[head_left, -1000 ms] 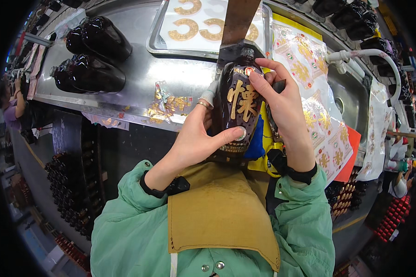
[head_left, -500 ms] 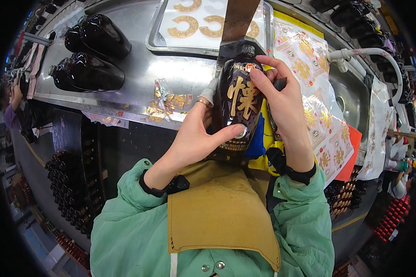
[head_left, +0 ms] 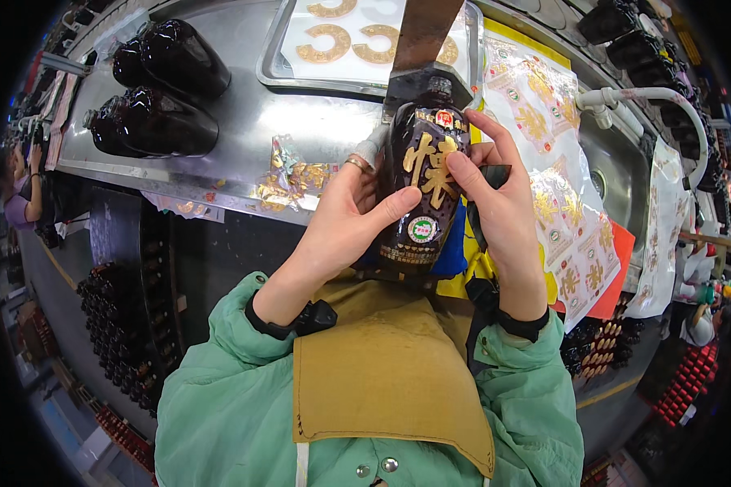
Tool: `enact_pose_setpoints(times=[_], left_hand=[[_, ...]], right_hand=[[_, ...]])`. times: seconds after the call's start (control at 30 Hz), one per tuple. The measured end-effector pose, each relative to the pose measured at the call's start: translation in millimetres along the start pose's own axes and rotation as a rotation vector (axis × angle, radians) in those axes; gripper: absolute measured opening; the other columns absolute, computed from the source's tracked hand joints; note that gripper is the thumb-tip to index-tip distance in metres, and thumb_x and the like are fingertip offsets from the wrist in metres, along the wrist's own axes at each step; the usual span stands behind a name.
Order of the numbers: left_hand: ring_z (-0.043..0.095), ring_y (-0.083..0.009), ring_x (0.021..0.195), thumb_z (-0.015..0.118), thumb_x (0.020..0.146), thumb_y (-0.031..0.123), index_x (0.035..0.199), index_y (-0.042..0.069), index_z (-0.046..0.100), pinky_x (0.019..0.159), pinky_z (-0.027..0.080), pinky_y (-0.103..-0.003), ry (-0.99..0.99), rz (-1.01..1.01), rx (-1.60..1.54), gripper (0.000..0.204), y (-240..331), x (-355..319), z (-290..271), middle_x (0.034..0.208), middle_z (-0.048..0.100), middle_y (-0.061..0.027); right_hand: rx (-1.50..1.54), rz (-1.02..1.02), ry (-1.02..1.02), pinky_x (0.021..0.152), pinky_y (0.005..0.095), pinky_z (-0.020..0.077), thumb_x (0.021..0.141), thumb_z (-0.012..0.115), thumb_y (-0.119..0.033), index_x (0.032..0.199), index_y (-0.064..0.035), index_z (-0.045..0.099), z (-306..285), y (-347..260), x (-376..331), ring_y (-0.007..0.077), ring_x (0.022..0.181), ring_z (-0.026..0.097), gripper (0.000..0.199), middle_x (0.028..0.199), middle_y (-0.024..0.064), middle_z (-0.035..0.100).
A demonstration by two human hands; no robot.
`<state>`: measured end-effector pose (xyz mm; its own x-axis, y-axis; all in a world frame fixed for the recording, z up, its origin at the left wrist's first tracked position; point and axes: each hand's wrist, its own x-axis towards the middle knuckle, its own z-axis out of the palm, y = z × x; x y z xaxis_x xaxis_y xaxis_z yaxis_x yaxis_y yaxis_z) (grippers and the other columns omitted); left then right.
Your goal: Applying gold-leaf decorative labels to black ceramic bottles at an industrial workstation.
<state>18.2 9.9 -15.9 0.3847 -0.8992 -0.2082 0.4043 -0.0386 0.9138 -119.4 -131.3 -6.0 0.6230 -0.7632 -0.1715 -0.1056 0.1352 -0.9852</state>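
A dark glossy bottle (head_left: pixel 408 166) with gold character decals and a round green-and-white emblem lies tilted before me, its neck pointing away. My left hand (head_left: pixel 345 211) grips its left side, thumb laid on the front just above the emblem. Fabric wraps one of that hand's fingers. On the other side my right hand (head_left: pixel 499 199) holds the bottle, thumb pressed on the large gold decal and forefinger along the shoulder. A dark flat strip, perhaps a scraper, shows between the right hand's fingers and palm; its exact kind is unclear.
Several dark bottles (head_left: pixel 170 122) lie on the metal bench at the left. Gold decal scraps (head_left: pixel 296 183) sit near its front edge. A tray (head_left: pixel 272 77) of gold arc-shaped decals stands behind the bottle. Decal sheets (head_left: pixel 573 203) cover the right side, beside a sink with a white faucet (head_left: pixel 658 93).
My left thumb has moved up off the round emblem. My right thumb has slid down from near the red mark onto the large gold decal. The dark strip shows more in my right hand.
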Motion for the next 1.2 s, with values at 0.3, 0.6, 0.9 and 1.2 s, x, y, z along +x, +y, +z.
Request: enact_pose_setpoints(times=[0.3, 0.6, 0.9, 1.2], left_hand=[[0.053, -0.0202, 0.135, 0.076, 0.097, 0.013, 0.156, -0.006, 0.032, 0.116, 0.042, -0.037, 0.020, -0.030, 0.007, 0.076, -0.8, -1.0, -0.8, 0.148, 0.052, -0.0157], [0.052, -0.0205, 0.136, 0.075, 0.098, 0.014, 0.155, -0.007, 0.033, 0.116, 0.041, -0.037, -0.010, 0.016, 0.018, 0.074, -3.4, -0.3, -1.6, 0.150, 0.051, -0.0164], [0.052, -0.0201, 0.136, 0.076, 0.097, 0.014, 0.156, -0.008, 0.032, 0.116, 0.040, -0.037, 0.022, -0.011, 0.028, 0.076, -3.1, -1.9, -0.5, 0.150, 0.051, -0.0163], [0.052, -0.0207, 0.136, 0.076, 0.097, 0.014, 0.155, -0.008, 0.033, 0.116, 0.040, -0.037, 0.031, 0.004, 0.012, 0.075, -1.8, -2.3, 0.9, 0.149, 0.052, -0.0163]], right_hand=[[-0.001, 0.011, -0.003, 0.068, 0.0182, 0.0385, 0.090, 0.082, -0.012, 0.144, -0.0056, 0.056, -0.3, -2.1, 0.7, 0.0019, 0.075, 0.045, 0.060, 0.089, -0.0052, 0.049], [-0.050, 0.012, 0.014, 0.069, 0.0181, 0.0375, 0.090, 0.083, -0.015, 0.143, -0.0056, 0.056, 1.2, -4.1, 0.2, 0.0026, 0.075, 0.044, 0.060, 0.088, -0.0055, 0.047], [-0.024, 0.030, 0.009, 0.069, 0.0183, 0.0375, 0.091, 0.082, -0.015, 0.143, -0.0057, 0.056, 1.5, -6.9, 0.1, 0.0026, 0.076, 0.044, 0.059, 0.089, -0.0056, 0.046], [-0.043, 0.019, 0.021, 0.069, 0.0184, 0.0396, 0.092, 0.080, -0.013, 0.141, -0.0052, 0.057, 2.3, -7.8, 0.8, 0.0031, 0.076, 0.045, 0.055, 0.088, -0.0050, 0.046]])
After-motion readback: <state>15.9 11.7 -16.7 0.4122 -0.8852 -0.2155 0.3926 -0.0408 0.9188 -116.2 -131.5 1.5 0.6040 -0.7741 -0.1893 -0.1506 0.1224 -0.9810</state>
